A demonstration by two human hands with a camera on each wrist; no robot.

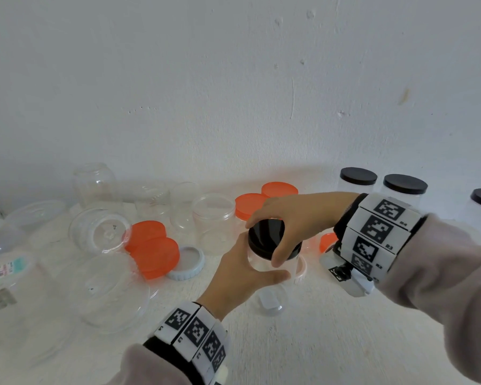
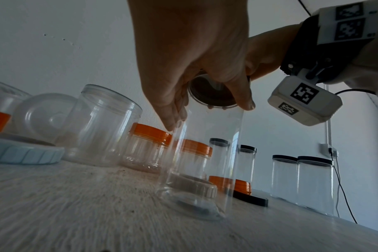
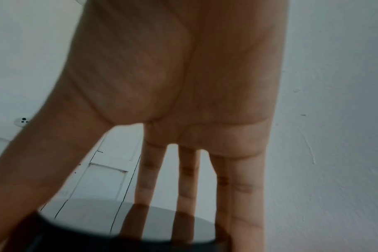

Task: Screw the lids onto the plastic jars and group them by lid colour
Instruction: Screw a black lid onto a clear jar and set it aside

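The table (image 1: 317, 343) is carrying a half-finished job: at the far right, black-lidded jars (image 1: 404, 190) are standing grouped, while at the left open clear jars (image 1: 214, 218) and loose orange lids (image 1: 156, 251) are waiting. At centre, the tall clear jar (image 2: 205, 162) is standing upright, the left hand (image 1: 242, 276) wrapping its wall. The right hand (image 1: 292, 218) is curling over the black lid (image 1: 267, 234), apparently screwing it on.

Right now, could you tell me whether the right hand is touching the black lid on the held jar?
Touching. The head view shows the right hand with thumb and fingers curled round the rim of the black lid; the left hand grips the clear jar beneath.
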